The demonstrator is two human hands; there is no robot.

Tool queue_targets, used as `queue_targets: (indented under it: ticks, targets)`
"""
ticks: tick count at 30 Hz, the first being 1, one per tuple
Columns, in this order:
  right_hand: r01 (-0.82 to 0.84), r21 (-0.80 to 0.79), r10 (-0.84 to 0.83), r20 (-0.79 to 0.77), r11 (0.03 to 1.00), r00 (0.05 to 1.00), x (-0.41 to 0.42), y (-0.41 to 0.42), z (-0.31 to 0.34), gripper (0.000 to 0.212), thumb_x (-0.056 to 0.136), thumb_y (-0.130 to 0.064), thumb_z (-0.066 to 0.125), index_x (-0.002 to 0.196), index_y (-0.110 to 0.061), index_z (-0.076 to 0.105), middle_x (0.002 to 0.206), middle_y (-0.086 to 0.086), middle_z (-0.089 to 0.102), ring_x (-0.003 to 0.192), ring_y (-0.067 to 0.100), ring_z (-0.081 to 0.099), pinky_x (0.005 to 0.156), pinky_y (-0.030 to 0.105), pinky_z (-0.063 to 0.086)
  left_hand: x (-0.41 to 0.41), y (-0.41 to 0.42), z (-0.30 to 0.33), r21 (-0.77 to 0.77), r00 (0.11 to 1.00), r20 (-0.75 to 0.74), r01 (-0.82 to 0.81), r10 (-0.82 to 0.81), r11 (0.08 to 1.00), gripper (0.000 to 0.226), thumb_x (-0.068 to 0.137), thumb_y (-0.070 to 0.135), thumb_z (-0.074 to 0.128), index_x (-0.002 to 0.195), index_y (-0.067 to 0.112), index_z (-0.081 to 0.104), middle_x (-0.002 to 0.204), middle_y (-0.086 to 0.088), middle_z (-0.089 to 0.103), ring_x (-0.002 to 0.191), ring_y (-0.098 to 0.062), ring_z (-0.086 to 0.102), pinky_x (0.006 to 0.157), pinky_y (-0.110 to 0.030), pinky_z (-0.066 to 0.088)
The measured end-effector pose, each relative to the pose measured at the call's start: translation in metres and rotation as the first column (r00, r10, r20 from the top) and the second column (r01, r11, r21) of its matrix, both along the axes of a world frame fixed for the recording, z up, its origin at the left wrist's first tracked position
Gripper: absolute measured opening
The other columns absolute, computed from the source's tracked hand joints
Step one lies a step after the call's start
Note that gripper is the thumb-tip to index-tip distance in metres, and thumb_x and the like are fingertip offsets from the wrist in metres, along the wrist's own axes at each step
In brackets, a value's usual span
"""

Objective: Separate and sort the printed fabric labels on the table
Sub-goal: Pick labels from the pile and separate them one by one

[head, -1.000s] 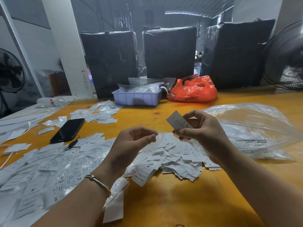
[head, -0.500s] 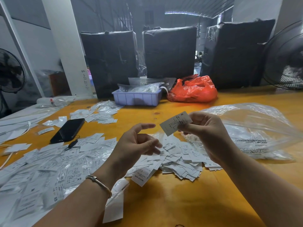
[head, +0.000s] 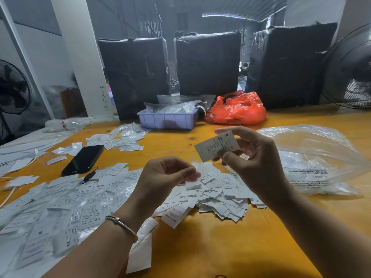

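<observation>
I am seeing the right hand (head: 255,157) pinching the white printed fabric label marked S (head: 216,146) above the loose label heap (head: 216,195) on the yellow table (head: 230,247) — tilted flatter than a second ago, readable for sorting — while the left hand (head: 166,177), fingers now curling, is pinching something blurred.

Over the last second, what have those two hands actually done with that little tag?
The right hand turned the label flatter, so its S faces the camera, and keeps pinching it. The left hand opened briefly, then closed again; blur hides whether it holds anything. The loose pile, phone and bags stayed put.
</observation>
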State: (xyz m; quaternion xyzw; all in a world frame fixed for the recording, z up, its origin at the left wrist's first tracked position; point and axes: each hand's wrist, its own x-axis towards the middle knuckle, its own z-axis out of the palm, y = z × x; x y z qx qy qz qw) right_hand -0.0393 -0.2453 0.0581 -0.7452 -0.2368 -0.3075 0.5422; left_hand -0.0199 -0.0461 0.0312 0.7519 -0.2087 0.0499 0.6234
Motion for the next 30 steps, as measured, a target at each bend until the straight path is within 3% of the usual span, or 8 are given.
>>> queue_targets:
  ticks: [2, 6, 10, 14, 19, 26, 30]
  targets:
    - [0.008, -0.030, -0.008, 0.005, 1.000, 1.000, -0.0010, 0.0015, -0.0003, 0.038, 0.078, 0.004, 0.071, 0.105, -0.021, 0.065, 0.086, -0.009, 0.070, 0.076, 0.005, 0.070, 0.057, 0.033, 0.058, -0.0006, -0.0004, 0.0002, -0.019, 1.000, 0.003, 0.003, -0.003, 1.000, 0.020, 0.075, 0.024, 0.073, 0.086, 0.007, 0.073, 0.083, -0.006, 0.077, 0.079, -0.020, 0.074, 0.066, -0.022, 0.056]
    - [0.058, -0.082, -0.055, 0.047, 0.995, 0.997, -0.0007, 0.0028, -0.0005, 0.039, 0.077, -0.003, 0.073, 0.102, -0.031, 0.063, 0.083, -0.019, 0.065, 0.085, 0.002, 0.067, 0.053, 0.021, 0.056, -0.0009, 0.0000, -0.0005, -0.034, 1.000, 0.016, 0.003, -0.003, 0.999, 0.018, 0.075, 0.022, 0.075, 0.085, 0.008, 0.073, 0.083, -0.007, 0.077, 0.079, -0.021, 0.074, 0.065, -0.023, 0.056]
    - [0.099, -0.135, -0.090, 0.071, 0.986, 0.993, 0.0016, 0.0026, -0.0032, 0.038, 0.077, -0.006, 0.073, 0.102, -0.034, 0.064, 0.081, -0.015, 0.067, 0.072, 0.007, 0.064, 0.046, 0.021, 0.050, -0.0013, 0.0006, -0.0004, -0.042, 0.999, 0.033, -0.008, 0.010, 0.999, 0.018, 0.073, 0.024, 0.076, 0.085, 0.011, 0.074, 0.082, -0.006, 0.077, 0.079, -0.020, 0.074, 0.065, -0.021, 0.056]
    - [0.180, -0.227, -0.149, 0.146, 0.957, 0.978, 0.0044, 0.0027, -0.0063, 0.032, 0.076, -0.016, 0.070, 0.107, -0.027, 0.068, 0.087, -0.004, 0.072, 0.059, 0.006, 0.060, 0.048, 0.010, 0.045, -0.0020, 0.0012, -0.0001, -0.041, 0.999, 0.039, -0.019, 0.021, 0.999, 0.020, 0.072, 0.027, 0.076, 0.086, 0.012, 0.074, 0.083, -0.004, 0.077, 0.080, -0.018, 0.074, 0.066, -0.021, 0.056]
    - [0.274, -0.200, -0.235, 0.196, 0.941, 0.952, 0.0048, 0.0005, -0.0053, 0.032, 0.077, -0.016, 0.071, 0.109, -0.022, 0.069, 0.088, 0.000, 0.074, 0.059, 0.012, 0.061, 0.048, 0.021, 0.052, -0.0030, 0.0002, 0.0011, -0.042, 0.999, 0.040, -0.028, 0.030, 0.999, 0.027, 0.070, 0.031, 0.076, 0.086, 0.011, 0.074, 0.083, -0.005, 0.077, 0.081, -0.019, 0.074, 0.068, -0.023, 0.057]
    - [0.241, -0.214, -0.200, 0.195, 0.947, 0.960, 0.0047, 0.0026, -0.0088, 0.032, 0.077, -0.016, 0.070, 0.108, -0.021, 0.070, 0.089, 0.002, 0.074, 0.061, 0.012, 0.063, 0.047, 0.015, 0.049, -0.0041, 0.0000, 0.0008, -0.032, 0.999, 0.047, -0.026, 0.027, 0.999, 0.023, 0.069, 0.029, 0.077, 0.085, 0.012, 0.074, 0.082, -0.004, 0.077, 0.080, -0.019, 0.074, 0.067, -0.023, 0.057]
    - [0.264, -0.201, -0.224, 0.203, 0.943, 0.953, 0.0044, 0.0015, -0.0094, 0.043, 0.080, -0.013, 0.073, 0.120, -0.021, 0.064, 0.097, 0.008, 0.074, 0.065, 0.012, 0.066, 0.051, 0.023, 0.056, -0.0042, -0.0013, 0.0004, -0.036, 0.999, 0.049, -0.018, 0.020, 0.999, 0.024, 0.066, 0.030, 0.079, 0.083, 0.013, 0.075, 0.081, -0.006, 0.077, 0.079, -0.020, 0.073, 0.065, -0.021, 0.056]
